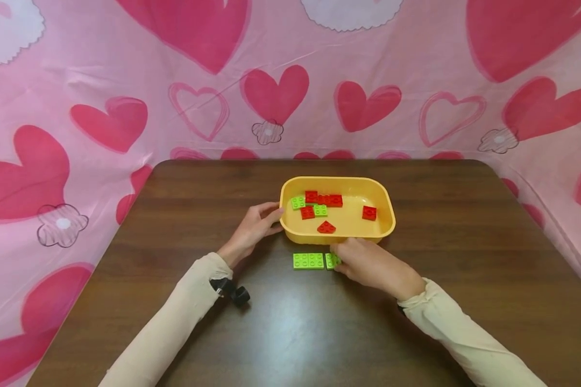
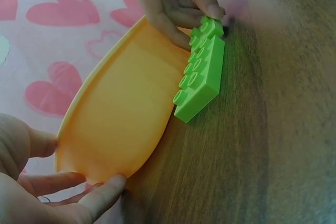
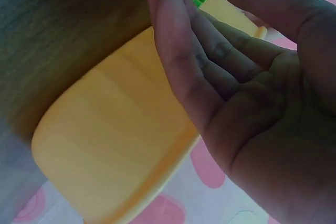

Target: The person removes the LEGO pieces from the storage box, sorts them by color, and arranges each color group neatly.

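A yellow plastic tub (image 1: 386, 226) stands on the table with red and green building bricks inside. At its left end, my left hand (image 1: 253, 230) holds the wall, thumb and fingers spread around the rim. In front of the tub, my right hand (image 1: 375, 266) pinches a small green brick (image 1: 331, 261) between thumb and fingertips. That brick sits at the right end of a longer green brick (image 1: 307, 261), in line with it and a thin gap apart in the head view. The left wrist view shows the longer brick's studs (image 2: 193, 78) facing the tub.
Inside the tub, red bricks (image 1: 336, 200) and green bricks (image 1: 297, 202) cluster at the left. A red triangular brick (image 1: 326, 227) lies near the front wall, and one red brick (image 1: 369, 213) lies apart at the right. A heart-patterned cloth (image 1: 319, 145) hangs behind the brown table (image 1: 213, 188).
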`<action>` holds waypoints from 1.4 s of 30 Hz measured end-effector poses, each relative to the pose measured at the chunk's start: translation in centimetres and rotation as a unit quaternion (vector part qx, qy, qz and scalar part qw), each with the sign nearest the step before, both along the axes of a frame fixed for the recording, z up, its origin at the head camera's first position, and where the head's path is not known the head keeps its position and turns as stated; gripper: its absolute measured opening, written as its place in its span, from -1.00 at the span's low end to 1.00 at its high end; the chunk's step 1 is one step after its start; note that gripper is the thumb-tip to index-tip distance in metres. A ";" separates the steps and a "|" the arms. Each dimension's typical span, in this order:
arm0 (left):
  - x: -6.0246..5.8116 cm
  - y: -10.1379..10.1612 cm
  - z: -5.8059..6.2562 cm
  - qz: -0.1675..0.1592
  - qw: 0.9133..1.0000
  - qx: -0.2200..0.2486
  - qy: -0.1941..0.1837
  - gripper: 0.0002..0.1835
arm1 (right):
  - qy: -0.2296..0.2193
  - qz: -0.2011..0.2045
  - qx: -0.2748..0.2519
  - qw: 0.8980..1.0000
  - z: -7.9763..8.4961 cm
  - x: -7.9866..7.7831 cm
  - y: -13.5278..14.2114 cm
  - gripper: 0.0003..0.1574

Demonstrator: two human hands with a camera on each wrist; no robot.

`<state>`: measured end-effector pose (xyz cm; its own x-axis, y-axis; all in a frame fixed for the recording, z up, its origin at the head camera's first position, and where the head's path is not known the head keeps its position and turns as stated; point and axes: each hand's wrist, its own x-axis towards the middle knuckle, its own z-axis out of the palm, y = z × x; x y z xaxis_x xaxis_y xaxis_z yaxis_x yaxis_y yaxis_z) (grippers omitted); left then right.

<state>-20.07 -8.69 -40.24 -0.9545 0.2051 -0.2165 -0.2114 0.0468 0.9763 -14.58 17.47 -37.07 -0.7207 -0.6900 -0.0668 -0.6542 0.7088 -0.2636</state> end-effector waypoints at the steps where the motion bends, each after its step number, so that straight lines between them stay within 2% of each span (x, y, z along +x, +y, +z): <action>1: 0.0 0.0 0.0 0.000 1.000 0.000 0.001 -0.51 | 0.002 -0.001 0.001 1.000 -0.1 0.0 0.0 -0.71; 5: -0.1 0.2 0.0 0.001 1.000 0.002 0.005 -0.52 | 0.011 -0.001 0.001 1.000 -0.4 -0.1 0.0 -0.72; 10: -0.1 0.2 -0.1 0.001 1.000 0.006 0.016 -0.53 | -0.001 -0.007 0.000 1.000 -0.6 -0.3 0.0 -0.74; 25: -0.1 0.0 -0.1 0.005 1.000 -0.002 0.013 -0.54 | -0.013 0.001 -0.006 1.000 -0.8 -0.7 -0.3 -0.76; 32: -0.2 0.0 -0.3 0.002 1.000 -0.004 0.013 -0.54 | -0.037 -0.004 -0.012 0.999 0.1 -0.6 -0.1 -0.74; 38: -0.3 0.0 -0.5 0.000 1.000 -0.005 0.013 -0.53 | -0.055 0.003 -0.051 0.997 1.2 -0.9 0.2 -0.73; 42: -0.4 0.0 -0.6 -0.002 1.000 -0.002 0.012 -0.53 | -0.047 -0.006 -0.082 0.996 1.6 -1.4 0.6 -0.75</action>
